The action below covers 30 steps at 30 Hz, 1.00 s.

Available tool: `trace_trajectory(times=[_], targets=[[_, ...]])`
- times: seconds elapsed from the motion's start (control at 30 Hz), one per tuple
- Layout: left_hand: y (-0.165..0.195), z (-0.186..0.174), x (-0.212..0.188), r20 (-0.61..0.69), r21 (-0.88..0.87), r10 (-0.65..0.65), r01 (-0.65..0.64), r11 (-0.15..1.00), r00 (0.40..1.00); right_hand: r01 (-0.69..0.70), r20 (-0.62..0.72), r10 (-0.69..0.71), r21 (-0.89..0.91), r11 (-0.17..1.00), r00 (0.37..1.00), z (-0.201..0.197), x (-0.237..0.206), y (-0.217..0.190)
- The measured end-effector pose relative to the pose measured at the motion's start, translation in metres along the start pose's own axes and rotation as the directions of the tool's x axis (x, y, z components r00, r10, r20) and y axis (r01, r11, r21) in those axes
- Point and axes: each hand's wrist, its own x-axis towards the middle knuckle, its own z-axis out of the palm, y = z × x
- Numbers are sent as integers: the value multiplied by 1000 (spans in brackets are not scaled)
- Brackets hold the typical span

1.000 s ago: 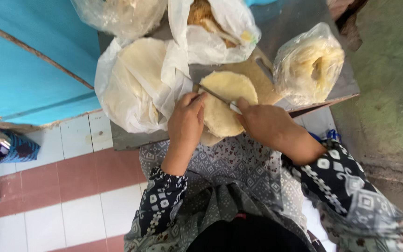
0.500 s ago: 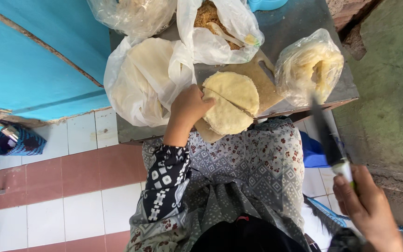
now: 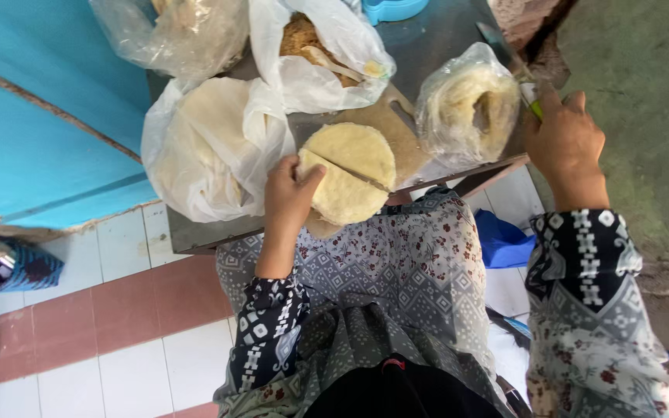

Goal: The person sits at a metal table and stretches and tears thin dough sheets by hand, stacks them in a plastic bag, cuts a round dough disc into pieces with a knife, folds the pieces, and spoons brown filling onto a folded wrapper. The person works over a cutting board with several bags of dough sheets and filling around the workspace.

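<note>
Grey metal desk [image 3: 435,39] stands against a blue wall, carrying a pale round dough disc [image 3: 350,174] on a wooden board [image 3: 396,124], cut straight across. Left hand [image 3: 288,197] presses fingers flat on its near edge, probably steadying it. Right hand [image 3: 567,143], well to the side, grips a knife [image 3: 505,46]; bagged dough stacks [image 3: 210,147] lie beyond.

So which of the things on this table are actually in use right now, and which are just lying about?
In use:
- round flat cake, cut across, left hand resting on it
- wooden board beneath it
- knife, gripped in the right hand

Lying about:
- bag of flat sheets
- bag with brown filling
- bag of stacked rounds
- clear bag at the back
- blue dish
</note>
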Motion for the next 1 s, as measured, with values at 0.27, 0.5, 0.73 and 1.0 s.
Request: trace_trajectory(times=[0.27,0.5,0.73,1.0], targets=[[9,-19,-12,156,-270,53,-9,963,986,186,-22,-185,73,980,983,-2,25,-2],[40,-40,-22,385,-566,183,74,821,905,340,-54,-439,718,607,897,-43,-60,-114],[72,-60,-17,486,-205,288,-213,955,825,-275,235,-704,960,59,670,-41,-89,-198],[50,-24,-53,626,-716,93,522,463,775,-467,413,-219,806,-363,884,-46,-127,-183]])
